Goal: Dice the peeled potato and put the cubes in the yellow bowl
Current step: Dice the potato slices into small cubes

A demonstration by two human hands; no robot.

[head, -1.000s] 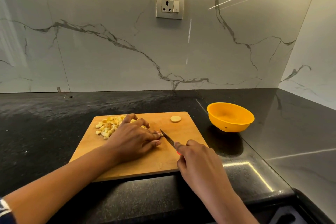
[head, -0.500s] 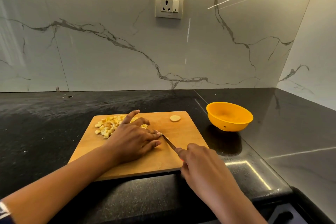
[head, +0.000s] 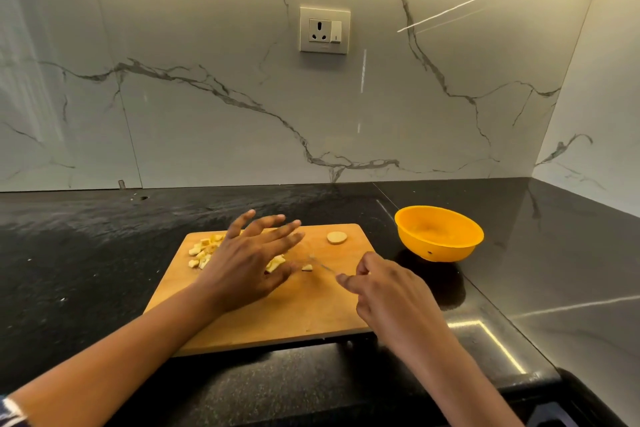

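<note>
Cube pile: the pale yellow diced potato cubes [head: 204, 250] are heaped on the far left part of the light wooden cutting board [head: 277, 315]. Some lie close to its left edge, so a careless sweep could push them onto the black stone countertop [head: 86, 270].
Left hand: your left hand [head: 249, 263] hovers over the pile, fingers straight and spread, gripping nothing. Your thumb is near the blade, so a blind reach to the right risks a nick.
Loose piece: one small cut potato piece [head: 306, 267] lies apart from the pile, just beside the blade tip. You could easily miss it when you gather.
Knife: the thin steel knife [head: 322, 266] points left, low over the board. It is blurred, so I cannot tell whether it touches the wood.
Round slice: a round potato end slice [head: 336, 237] lies uncut at the board's far side and may go in whole.
Right hand: your right hand [head: 384, 288] has its fingers curled round the knife's handle, which it hides. Scooping with the knife in hand invites slips.
Bowl: the yellow plastic bowl [head: 438, 234] stands right of the board, apart from it, and looks empty. Cubes carried across that gap may drop, and a knock could tip it.
</note>
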